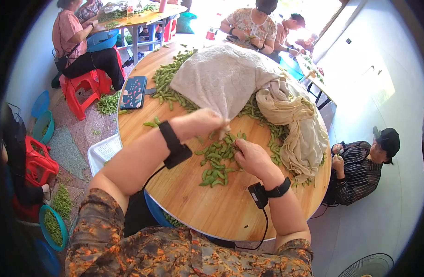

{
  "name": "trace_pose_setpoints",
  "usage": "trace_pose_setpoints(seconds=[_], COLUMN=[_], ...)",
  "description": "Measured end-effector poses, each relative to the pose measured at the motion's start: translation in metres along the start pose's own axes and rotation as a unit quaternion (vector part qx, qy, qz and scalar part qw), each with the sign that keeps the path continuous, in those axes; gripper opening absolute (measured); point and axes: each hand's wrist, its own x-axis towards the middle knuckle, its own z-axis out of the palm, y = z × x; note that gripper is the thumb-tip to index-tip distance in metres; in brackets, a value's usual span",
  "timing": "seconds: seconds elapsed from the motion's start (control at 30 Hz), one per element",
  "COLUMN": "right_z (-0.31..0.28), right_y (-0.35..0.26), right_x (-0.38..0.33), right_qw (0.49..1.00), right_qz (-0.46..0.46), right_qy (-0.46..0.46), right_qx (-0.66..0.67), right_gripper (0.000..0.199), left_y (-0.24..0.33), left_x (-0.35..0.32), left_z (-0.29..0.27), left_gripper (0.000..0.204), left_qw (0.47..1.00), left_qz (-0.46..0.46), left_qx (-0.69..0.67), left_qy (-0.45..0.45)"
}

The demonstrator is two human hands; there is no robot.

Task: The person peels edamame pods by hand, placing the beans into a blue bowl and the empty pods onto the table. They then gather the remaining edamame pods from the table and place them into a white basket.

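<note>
A pale cloth (216, 74) covers a heap of green soybean pods (168, 78) on the round wooden table (184, 198). My left hand (202, 123), smeared by motion, is closed at the cloth's near corner, which is drawn to a point at my fingertips. Below it lies a smaller loose pile of pods (216, 159). My right hand (253, 157) rests at this pile's right edge, fingers curled round a few pods; their tips are partly hidden. Beige cloth (290, 124) lies bunched over more pods to the right.
A dark patterned phone case (134, 92) lies at the table's left edge. Beside the table stands a white basket (105, 150). Teal basins (53, 226) and red stools (85, 90) are on the floor at left. Other people sit behind and at right; a fan (369, 265) is lower right.
</note>
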Motion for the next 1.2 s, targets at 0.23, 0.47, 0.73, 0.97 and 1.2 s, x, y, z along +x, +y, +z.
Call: trace_pose_setpoints(seconds=[0.23,0.47,0.73,0.97,1.2], right_z=[-0.011,-0.01,0.001,0.017,-0.015], right_y=[-0.001,0.046,0.044,0.036,0.029], right_x=[-0.001,0.06,0.154,0.13,0.06], right_qw=[0.992,0.991,0.967,0.984,0.987], right_qz=[0.097,0.11,0.191,0.12,0.002], right_qy=[-0.026,0.056,0.115,0.044,-0.103], right_qx=[0.074,0.052,0.123,0.122,0.125], right_gripper=[0.028,0.041,0.057,0.05,0.033], left_y=[0.06,-0.018,-0.06,-0.053,-0.039], left_x=[0.011,-0.016,0.034,0.04,-0.025], left_z=[-0.067,-0.052,-0.05,-0.034,-0.022], left_gripper=[0.048,0.044,0.051,0.062,0.037], left_qw=[0.936,0.985,0.955,0.976,0.961], left_qz=[0.226,0.074,0.109,0.082,0.125], left_qx=[-0.253,-0.083,-0.034,-0.069,0.242], left_qy=[0.091,0.131,0.275,0.187,0.055])
